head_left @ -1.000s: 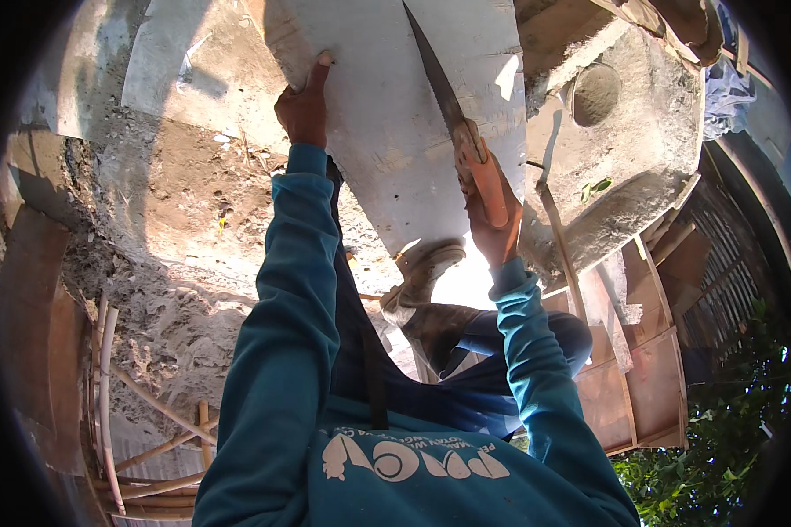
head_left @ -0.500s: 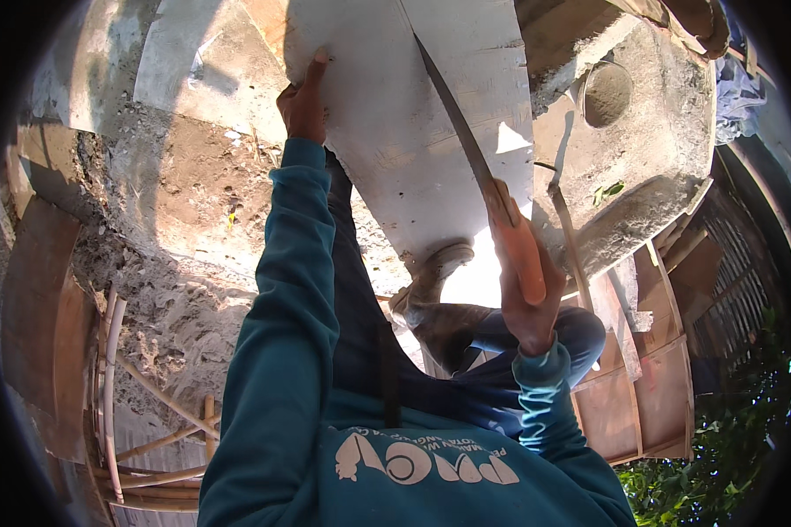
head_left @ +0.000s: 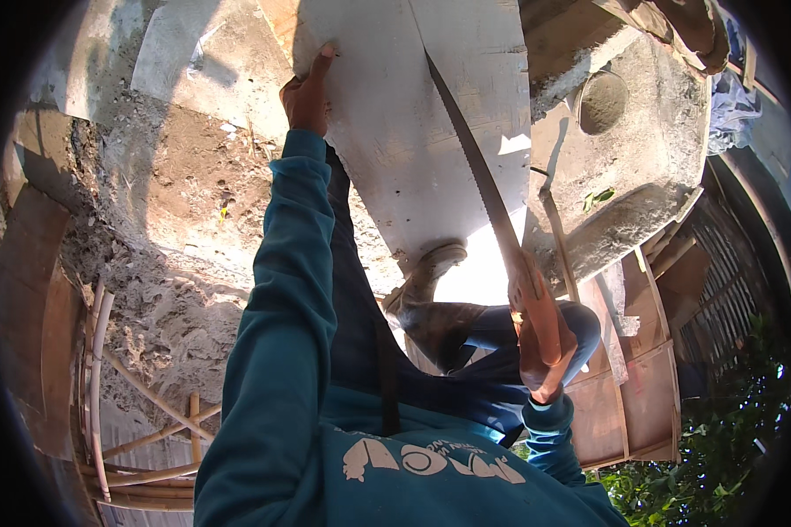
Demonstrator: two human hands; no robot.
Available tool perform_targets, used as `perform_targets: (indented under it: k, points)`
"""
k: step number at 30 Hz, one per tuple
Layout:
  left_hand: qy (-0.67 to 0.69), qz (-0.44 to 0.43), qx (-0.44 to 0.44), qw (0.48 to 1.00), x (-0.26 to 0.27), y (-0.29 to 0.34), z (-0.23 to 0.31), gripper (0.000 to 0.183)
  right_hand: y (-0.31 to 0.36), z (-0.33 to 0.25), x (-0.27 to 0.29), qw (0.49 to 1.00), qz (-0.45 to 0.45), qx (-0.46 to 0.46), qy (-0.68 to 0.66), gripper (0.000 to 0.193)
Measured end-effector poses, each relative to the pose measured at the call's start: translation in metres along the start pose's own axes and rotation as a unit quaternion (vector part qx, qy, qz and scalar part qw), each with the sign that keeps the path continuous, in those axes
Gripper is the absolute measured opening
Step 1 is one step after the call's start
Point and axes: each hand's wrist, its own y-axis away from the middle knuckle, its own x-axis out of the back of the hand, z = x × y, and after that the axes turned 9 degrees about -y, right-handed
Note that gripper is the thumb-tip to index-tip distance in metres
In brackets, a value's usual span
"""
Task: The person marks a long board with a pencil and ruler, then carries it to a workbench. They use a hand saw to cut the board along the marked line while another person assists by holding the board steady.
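A pale grey sheet board [head_left: 387,167] stretches away in front of me. My left hand [head_left: 306,104] grips its left edge, thumb lying on top and the other fingers hidden beneath. In my right hand [head_left: 549,360], beside my bent right knee, is the handle of a handsaw [head_left: 472,145]. The handle is orange-brown, and the toothed blade slants up and left. Its far end meets a thin cut line running on toward the board's far side. A muddy boot [head_left: 431,263] rests against the board's near end.
At right lies a concrete slab [head_left: 650,149] with a round hollow, a thin stick [head_left: 558,233] beside it. Plywood panels [head_left: 642,395] and leafy plants [head_left: 721,457] are at lower right. Bamboo poles [head_left: 101,378] stand at lower left, near rough, broken ground [head_left: 176,316].
My right hand has drawn the saw back toward me and slightly right, so the blade's tip sits nearer along the cut. My left hand keeps its hold on the board's edge.
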Motion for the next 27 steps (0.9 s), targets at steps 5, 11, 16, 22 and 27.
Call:
perform_targets:
  k: [5,11,16,22,27]
  points:
    - [0.006,0.029,-0.04,0.999,-0.016,-0.006,-0.011,0.063,-0.191,-0.023,-0.093,0.977,0.032,0.205,-0.045,0.043]
    - [0.011,0.031,-0.032,0.999,-0.015,0.005,0.0,0.056,-0.078,-0.001,-0.049,0.997,0.001,0.047,-0.065,0.046]
    - [0.019,0.021,-0.036,0.999,0.003,0.005,-0.014,0.052,0.001,0.001,0.003,0.999,0.015,0.037,-0.015,0.041]
    - [0.016,0.013,-0.062,0.998,-0.022,0.008,-0.012,0.058,-0.219,-0.014,-0.114,0.988,0.002,0.148,-0.045,0.048]
    - [0.01,0.037,-0.032,0.999,-0.002,-0.008,-0.012,0.058,-0.102,0.011,-0.068,0.989,-0.005,0.087,-0.116,0.042]
